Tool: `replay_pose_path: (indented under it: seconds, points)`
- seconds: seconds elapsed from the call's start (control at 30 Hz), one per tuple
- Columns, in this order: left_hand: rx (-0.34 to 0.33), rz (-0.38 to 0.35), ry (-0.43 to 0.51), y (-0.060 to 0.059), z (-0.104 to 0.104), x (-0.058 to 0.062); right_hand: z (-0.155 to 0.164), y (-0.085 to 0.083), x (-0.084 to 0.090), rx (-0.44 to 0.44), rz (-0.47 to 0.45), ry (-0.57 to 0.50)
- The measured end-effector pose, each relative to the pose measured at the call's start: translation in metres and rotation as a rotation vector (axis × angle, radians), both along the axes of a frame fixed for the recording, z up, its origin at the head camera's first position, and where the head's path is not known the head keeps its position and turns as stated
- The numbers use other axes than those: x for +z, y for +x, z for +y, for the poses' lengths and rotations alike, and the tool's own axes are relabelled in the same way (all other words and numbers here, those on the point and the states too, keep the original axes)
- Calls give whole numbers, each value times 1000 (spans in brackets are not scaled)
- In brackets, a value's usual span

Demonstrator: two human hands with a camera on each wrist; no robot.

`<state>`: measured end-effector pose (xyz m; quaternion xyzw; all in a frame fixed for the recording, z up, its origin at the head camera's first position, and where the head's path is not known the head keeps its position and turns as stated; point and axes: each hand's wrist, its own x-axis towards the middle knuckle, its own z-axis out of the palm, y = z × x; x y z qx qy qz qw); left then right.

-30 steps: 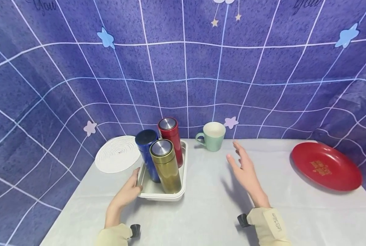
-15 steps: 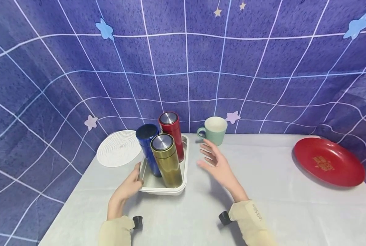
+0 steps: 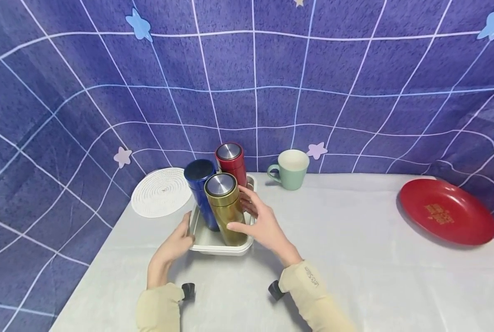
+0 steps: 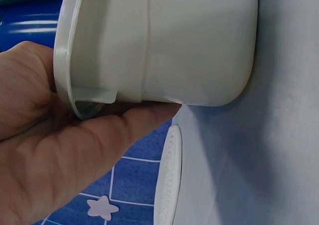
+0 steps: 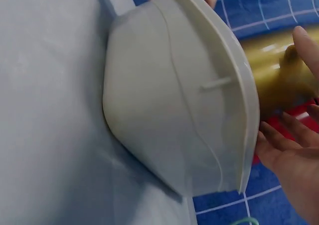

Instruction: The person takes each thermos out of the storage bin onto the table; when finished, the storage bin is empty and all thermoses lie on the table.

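Observation:
A deep white plastic tub (image 3: 218,250) holds three upright vacuum flasks: a gold flask (image 3: 227,216) in front, a blue flask (image 3: 200,184) at the left and a red flask (image 3: 232,161) behind. My left hand (image 3: 174,246) grips the tub's left wall; in the left wrist view its thumb side hooks over the rim (image 4: 64,51) while fingers lie along the outside. Around the gold flask's right side my right hand (image 3: 265,226) is spread, thumb before it and fingers beside it. The right wrist view shows those fingers (image 5: 289,135) loosely bent; firm contact cannot be made out.
A green mug (image 3: 292,171) stands right of the tub near the back cloth. To the left lies a round white woven mat (image 3: 160,193). A red oval plate (image 3: 446,210) with gold lettering is at the far right of the table (image 3: 355,276).
My right hand has swung left from near the green mug to the gold flask. The left hand keeps its hold on the tub. The head view has tilted slightly downward.

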<state>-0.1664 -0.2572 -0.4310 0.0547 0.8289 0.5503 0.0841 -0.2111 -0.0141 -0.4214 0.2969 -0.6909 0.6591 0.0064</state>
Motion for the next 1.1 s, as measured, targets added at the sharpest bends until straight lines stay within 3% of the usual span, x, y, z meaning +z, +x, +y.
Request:
replay_pose_path:
  seconds: [0.3, 0.7, 1.1]
  points:
    - [-3, 1, 30, -5, 5, -1, -12, 0, -3, -97, 56, 138]
    - [-1, 12, 27, -2, 2, -3, -18, 5, -2, -176, 45, 91]
    - [16, 29, 16, -3, 3, -5, -6, 16, 26, -204, 85, -16]
